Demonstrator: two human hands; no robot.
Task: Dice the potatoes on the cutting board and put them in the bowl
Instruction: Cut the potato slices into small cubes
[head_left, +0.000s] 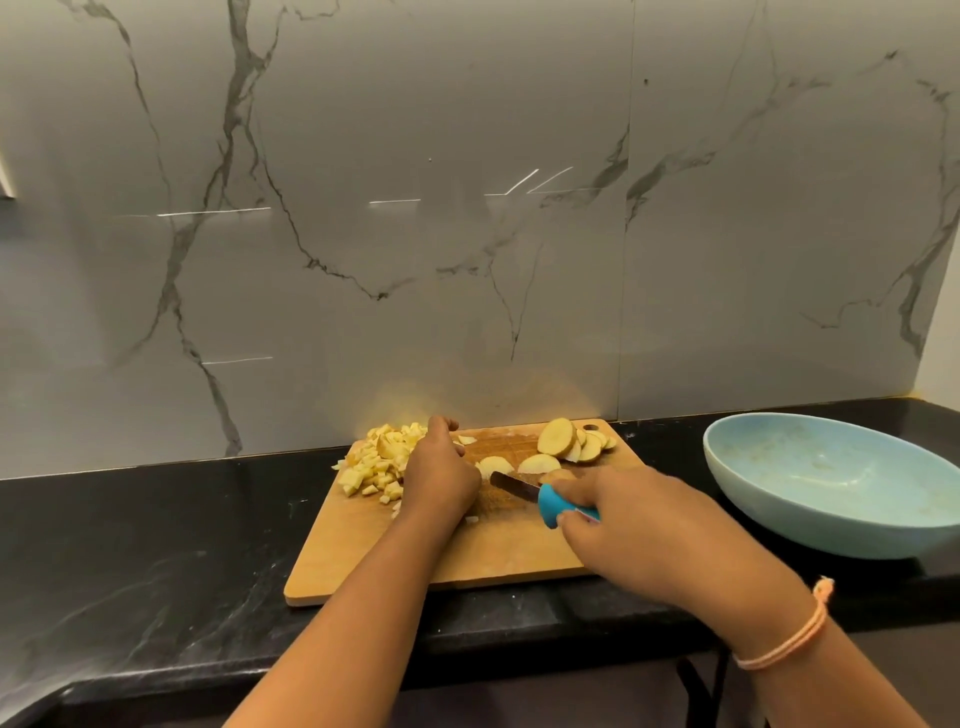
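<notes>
Working at the cutting board (467, 564) on the dark surface (156, 545), we have our right hand (660, 535) wrapped tightly round the blue handle of the knife (545, 500), fingers (571, 484) closed on it, with the blade lying low over the wood. Its long axis runs from our right hand leftward and slightly away from us, the tip ending just beside our left hand (441, 478). That hand sits knuckles-up at the right edge of the diced potato pile (376, 462), its fingers (441, 427) curled down toward the board; we cannot tell whether they pinch a piece or only rest there. The pieces awaiting cutting lie just beyond the blade: two half rounds (539, 462) near the board's middle, and a fanned stack of slices (571, 442) at the far right corner, nearer our right hand. The pale blue bowl (831, 525) stands off the board to the right, well apart from the dice, and we see no potato in it. We judge the dicing partly done. What the next cut turns on is that the half rounds sit on the far side of the blade, between the hands, so our left hand is the one placed to steady them, and the dice must later cross the whole board rightward to reach the bowl.
</notes>
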